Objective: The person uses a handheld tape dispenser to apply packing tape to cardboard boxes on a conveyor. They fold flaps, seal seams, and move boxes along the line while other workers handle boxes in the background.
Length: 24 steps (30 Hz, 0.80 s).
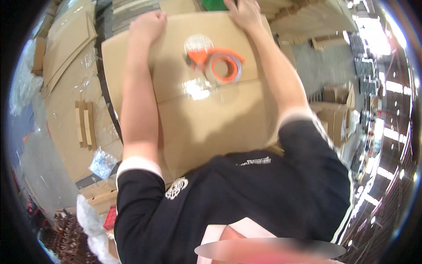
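A large brown cardboard box lies closed in front of me, its top flaps meeting along a seam with clear tape shining on it. An orange tape dispenser holding a roll of clear tape rests on the top, near the far edge. My left hand is curled over the far left edge of the box. My right hand presses on the far right edge. Both arms stretch across the lid, and neither hand touches the dispenser.
Flattened cardboard sheets lie stacked to the left, with crumpled clear plastic beside them. More cardboard boxes stand to the right. A green object shows just beyond the box's far edge. White packing material lies at lower left.
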Available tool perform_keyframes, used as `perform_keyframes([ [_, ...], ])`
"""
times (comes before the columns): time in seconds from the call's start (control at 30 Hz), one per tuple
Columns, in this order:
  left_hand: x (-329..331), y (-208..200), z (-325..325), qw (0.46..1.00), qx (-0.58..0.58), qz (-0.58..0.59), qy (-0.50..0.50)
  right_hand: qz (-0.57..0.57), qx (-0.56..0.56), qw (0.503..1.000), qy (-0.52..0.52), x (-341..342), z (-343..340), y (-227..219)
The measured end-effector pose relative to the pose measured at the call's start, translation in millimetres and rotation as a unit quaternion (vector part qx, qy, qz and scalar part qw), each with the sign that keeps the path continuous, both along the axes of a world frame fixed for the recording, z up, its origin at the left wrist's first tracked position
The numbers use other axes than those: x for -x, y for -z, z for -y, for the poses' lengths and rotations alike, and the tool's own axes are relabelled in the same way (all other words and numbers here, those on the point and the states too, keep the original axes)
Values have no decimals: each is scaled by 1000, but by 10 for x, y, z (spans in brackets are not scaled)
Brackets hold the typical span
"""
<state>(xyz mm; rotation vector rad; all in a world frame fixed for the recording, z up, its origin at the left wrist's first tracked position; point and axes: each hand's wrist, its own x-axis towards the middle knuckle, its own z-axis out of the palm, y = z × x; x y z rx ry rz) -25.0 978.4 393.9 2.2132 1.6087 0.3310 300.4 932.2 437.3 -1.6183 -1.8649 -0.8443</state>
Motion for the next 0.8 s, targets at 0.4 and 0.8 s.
perform_keyframes([
  [0.4,571,162,516,998,-26,47,-26,-390,639,650,-130,1187,1885,-432],
  [0.8,296,-739,1258,722,279,575,265,-817,273,458,-220,1488,2325,-488],
])
